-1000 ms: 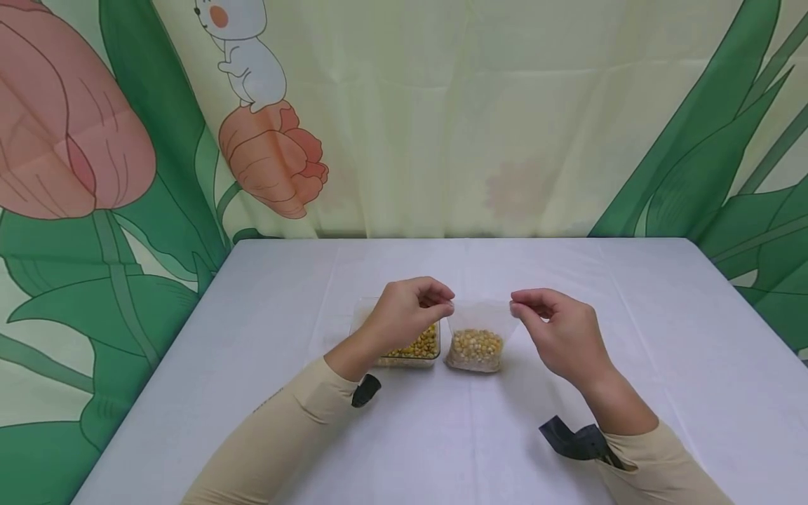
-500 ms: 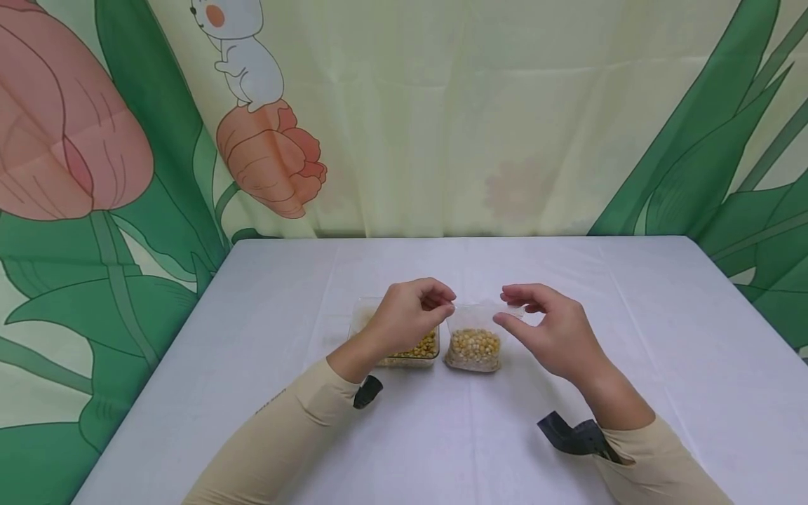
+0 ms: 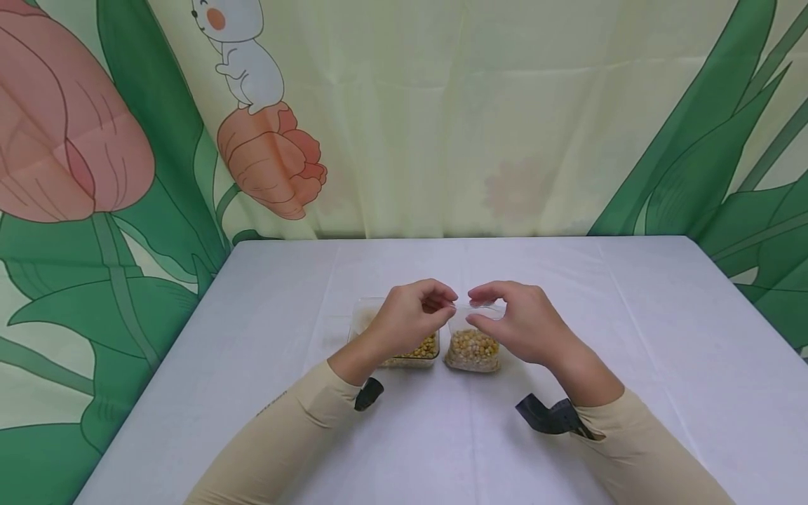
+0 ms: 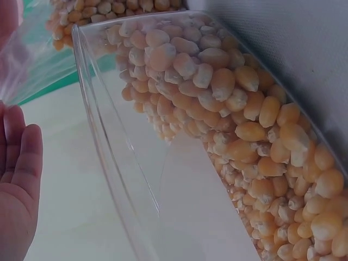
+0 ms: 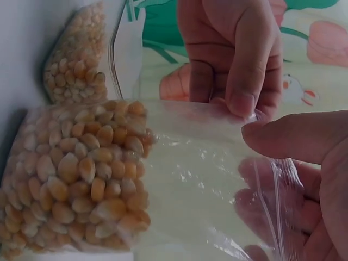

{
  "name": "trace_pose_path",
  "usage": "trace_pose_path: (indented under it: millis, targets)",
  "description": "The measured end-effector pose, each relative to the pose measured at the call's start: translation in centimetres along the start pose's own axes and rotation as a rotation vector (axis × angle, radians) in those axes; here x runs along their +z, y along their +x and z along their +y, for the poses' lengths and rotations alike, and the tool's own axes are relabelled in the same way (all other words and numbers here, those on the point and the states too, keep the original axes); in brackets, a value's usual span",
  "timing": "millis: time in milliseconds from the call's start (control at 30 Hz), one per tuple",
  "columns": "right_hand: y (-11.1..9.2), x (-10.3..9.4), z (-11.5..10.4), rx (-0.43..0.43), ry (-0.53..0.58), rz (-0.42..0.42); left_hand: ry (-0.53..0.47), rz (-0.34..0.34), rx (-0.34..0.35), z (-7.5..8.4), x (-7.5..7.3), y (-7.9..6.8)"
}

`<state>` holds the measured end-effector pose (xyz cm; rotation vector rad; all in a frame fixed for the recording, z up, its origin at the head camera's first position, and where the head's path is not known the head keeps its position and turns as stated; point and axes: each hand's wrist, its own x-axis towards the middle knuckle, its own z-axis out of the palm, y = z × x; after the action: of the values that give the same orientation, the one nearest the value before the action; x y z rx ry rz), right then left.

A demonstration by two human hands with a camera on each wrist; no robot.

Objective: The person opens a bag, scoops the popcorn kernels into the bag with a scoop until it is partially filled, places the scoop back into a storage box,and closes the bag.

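Observation:
A clear zip bag (image 3: 473,351) stands upright on the table, its lower half full of yellow corn kernels. My left hand (image 3: 404,315) pinches the bag's top left corner between thumb and fingertips. In the right wrist view, my right hand (image 5: 321,185) holds the zip edge, thumb in front and fingers behind the see-through plastic (image 5: 190,179). Both hands are close together at the bag's mouth. Under my left forearm, partly hidden, a clear rectangular container (image 3: 407,363) holds more corn kernels (image 4: 255,130).
White cloth covers the table (image 3: 284,294). Behind it hangs a curtain (image 3: 404,126) printed with flowers and a white animal. A black strap piece (image 3: 549,415) sticks out from my right sleeve.
My right hand has left the bag's top right corner and moved left along the zip edge towards my left hand. The left hand stays at its corner.

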<state>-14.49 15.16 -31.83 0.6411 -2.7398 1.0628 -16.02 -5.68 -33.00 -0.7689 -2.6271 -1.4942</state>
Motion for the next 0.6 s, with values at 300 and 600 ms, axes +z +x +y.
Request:
trace_pose_path:
  millis: [300,600]
  targets:
    - [0.68,0.82,-0.27,-0.061,0.013,0.012,-0.051,-0.007,0.022,0.0,0.13,0.05]
    - [0.5,0.95,-0.46,-0.057,0.038,0.025,-0.058,0.018,0.045,-0.28,0.67,0.02]
